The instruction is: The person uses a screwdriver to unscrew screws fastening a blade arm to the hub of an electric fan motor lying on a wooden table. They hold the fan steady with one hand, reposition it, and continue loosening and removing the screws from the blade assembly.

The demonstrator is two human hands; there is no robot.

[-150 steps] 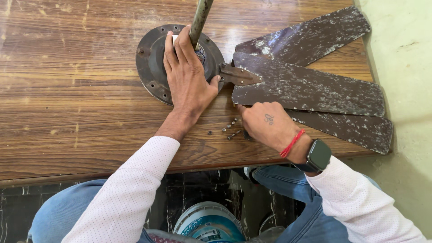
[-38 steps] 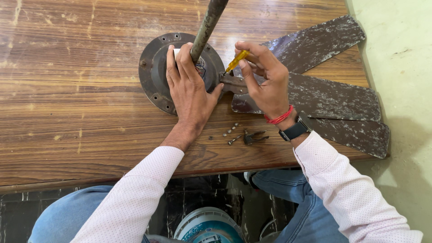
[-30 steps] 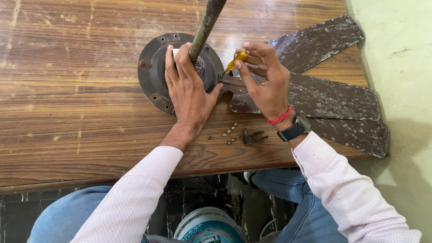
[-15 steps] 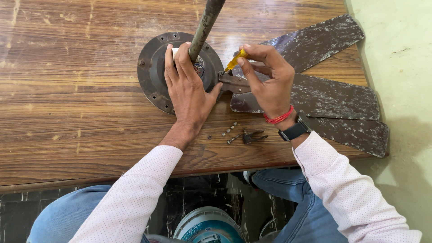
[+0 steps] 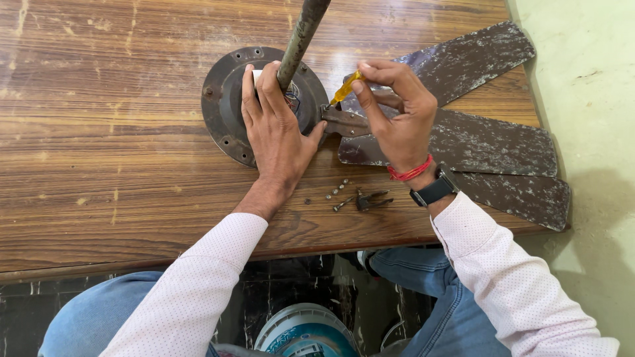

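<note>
A dark round ceiling-fan motor housing [image 5: 225,106] lies on the wooden table, its rusty rod [image 5: 301,36] rising toward the camera. My left hand [image 5: 274,129] presses flat on the housing beside the rod. My right hand [image 5: 397,119] grips a small yellow-handled screwdriver [image 5: 345,87], its tip at the metal blade bracket [image 5: 344,122] where it meets the housing. Three worn brown fan blades [image 5: 496,142] fan out to the right under my right wrist.
Loose screws [image 5: 336,193] and a small dark metal clip [image 5: 370,200] lie near the table's [image 5: 99,165] front edge. A pale green wall [image 5: 589,99] stands at the right. Below the table are my knees and a round bucket lid [image 5: 304,330].
Five seconds ago my right hand rested near the screws at the table edge; it has since taken up the screwdriver and brought it to the bracket. In the last second little has moved.
</note>
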